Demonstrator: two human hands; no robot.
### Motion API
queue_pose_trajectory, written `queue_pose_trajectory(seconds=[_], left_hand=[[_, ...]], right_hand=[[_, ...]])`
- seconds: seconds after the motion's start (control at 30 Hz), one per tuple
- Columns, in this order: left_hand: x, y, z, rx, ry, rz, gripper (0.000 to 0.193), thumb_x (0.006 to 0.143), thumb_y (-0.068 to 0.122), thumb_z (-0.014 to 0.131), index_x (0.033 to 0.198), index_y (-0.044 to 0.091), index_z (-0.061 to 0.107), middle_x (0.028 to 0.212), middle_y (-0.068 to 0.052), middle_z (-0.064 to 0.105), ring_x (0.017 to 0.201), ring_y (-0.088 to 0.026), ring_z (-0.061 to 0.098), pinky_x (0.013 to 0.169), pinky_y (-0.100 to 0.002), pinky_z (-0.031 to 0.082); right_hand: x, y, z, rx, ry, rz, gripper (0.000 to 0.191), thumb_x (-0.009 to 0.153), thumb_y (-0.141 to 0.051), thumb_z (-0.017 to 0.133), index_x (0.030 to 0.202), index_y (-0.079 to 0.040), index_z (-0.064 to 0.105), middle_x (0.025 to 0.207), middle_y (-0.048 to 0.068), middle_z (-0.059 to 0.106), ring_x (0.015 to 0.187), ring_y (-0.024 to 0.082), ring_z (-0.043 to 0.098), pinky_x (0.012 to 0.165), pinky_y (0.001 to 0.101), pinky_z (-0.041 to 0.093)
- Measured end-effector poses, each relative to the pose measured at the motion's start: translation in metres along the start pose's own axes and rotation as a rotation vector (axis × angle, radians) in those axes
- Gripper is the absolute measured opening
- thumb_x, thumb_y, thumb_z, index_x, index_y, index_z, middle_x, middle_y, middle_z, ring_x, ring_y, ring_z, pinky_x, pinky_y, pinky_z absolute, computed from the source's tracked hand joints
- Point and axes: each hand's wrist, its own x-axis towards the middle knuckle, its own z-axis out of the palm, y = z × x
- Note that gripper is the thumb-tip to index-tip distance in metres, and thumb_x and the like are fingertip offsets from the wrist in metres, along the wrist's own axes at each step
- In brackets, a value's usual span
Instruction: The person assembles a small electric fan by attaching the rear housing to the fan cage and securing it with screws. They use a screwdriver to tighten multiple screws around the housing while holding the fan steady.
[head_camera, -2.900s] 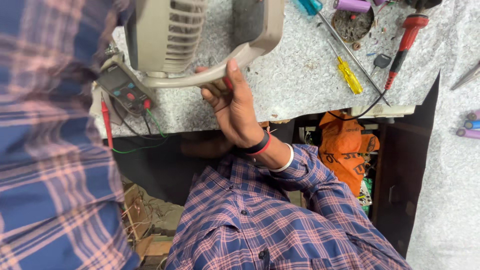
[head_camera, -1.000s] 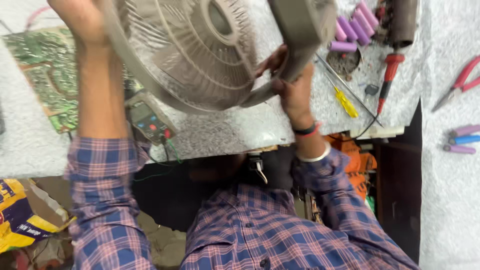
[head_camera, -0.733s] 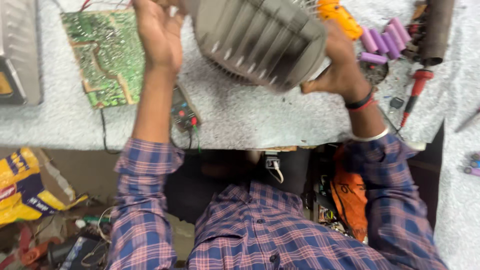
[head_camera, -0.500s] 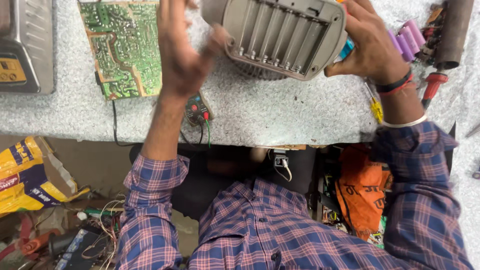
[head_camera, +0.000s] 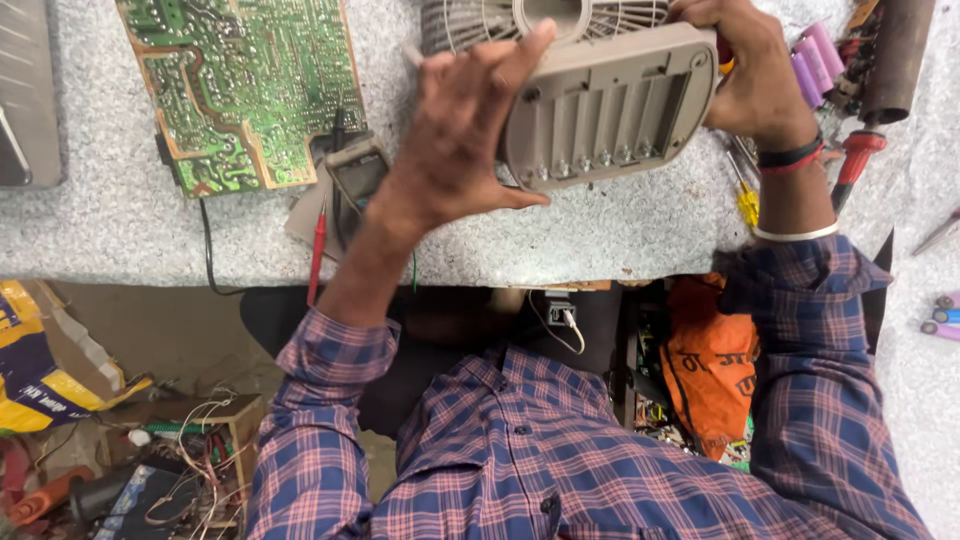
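I hold a beige table fan (head_camera: 605, 105) above the speckled grey workbench (head_camera: 120, 230), its ribbed base turned toward me and its grille facing away. My left hand (head_camera: 465, 130) presses flat against the left side of the base, fingers spread upward. On the right edge of the base my right hand (head_camera: 755, 70) keeps its grip; the wrist wears a black band and a metal bangle.
A green circuit board (head_camera: 245, 85) lies at the left, with a multimeter (head_camera: 355, 180) and its red probe (head_camera: 317, 250) beside it. Purple cylindrical cells (head_camera: 815, 60), a red-handled screwdriver (head_camera: 850, 165) and a yellow-handled one (head_camera: 745, 200) lie at the right. An orange bag (head_camera: 710, 360) hangs under the bench.
The fan has been turned over from grille-toward-me to base-toward-me, and it has come lower over the bench. My left hand moved from the grille rim onto the base.
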Motion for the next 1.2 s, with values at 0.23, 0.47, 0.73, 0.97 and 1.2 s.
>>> queue_pose_trajectory(seconds=[0.23,0.47,0.73,0.97,1.2], left_hand=[[0.001,0.0,-0.003,-0.114,0.054,-0.061,0.135,0.056,0.055,0.108,0.159,0.022,0.028,0.146,-0.003,0.052,0.135,-0.022,0.054,0.115,-0.045,0.039],[0.001,-0.005,-0.021,-0.156,0.018,-0.072,0.128,0.054,0.057,0.106,0.155,0.019,0.036,0.145,-0.004,0.054,0.136,-0.023,0.055,0.115,-0.046,0.038],[0.005,-0.009,-0.021,-0.171,0.036,-0.078,0.128,0.051,0.063,0.103,0.152,0.016,0.04,0.138,-0.006,0.059,0.13,-0.024,0.059,0.113,-0.047,0.04],[0.011,-0.011,-0.016,-0.15,0.078,-0.041,0.123,0.057,0.062,0.101,0.152,0.014,0.039,0.13,-0.01,0.066,0.114,-0.025,0.068,0.104,-0.043,0.051],[0.025,0.0,-0.02,-0.142,0.146,-0.008,0.117,0.066,0.066,0.101,0.151,0.012,0.04,0.119,-0.01,0.068,0.096,-0.028,0.073,0.093,-0.041,0.062]], right_hand=[[-0.004,0.01,0.007,0.022,0.041,-0.099,0.046,0.084,-0.007,0.087,0.117,0.003,0.056,0.125,0.015,0.065,0.117,0.025,0.063,0.106,0.0328,0.049],[-0.012,0.002,0.016,0.027,0.09,-0.05,0.049,0.081,-0.011,0.086,0.119,-0.001,0.058,0.12,0.015,0.066,0.112,0.024,0.062,0.105,0.0325,0.047],[-0.011,0.006,0.021,0.093,0.119,-0.025,0.049,0.08,-0.014,0.083,0.121,-0.002,0.058,0.115,0.013,0.066,0.111,0.023,0.064,0.104,0.0324,0.05],[-0.012,0.006,0.023,0.176,0.157,0.012,0.058,0.079,-0.021,0.084,0.127,-0.001,0.059,0.119,0.012,0.065,0.111,0.02,0.063,0.103,0.0315,0.05],[-0.016,0.003,0.013,0.415,0.149,-0.014,0.079,0.09,-0.034,0.087,0.147,-0.003,0.042,0.144,0.01,0.059,0.137,0.024,0.057,0.121,0.0367,0.044]])
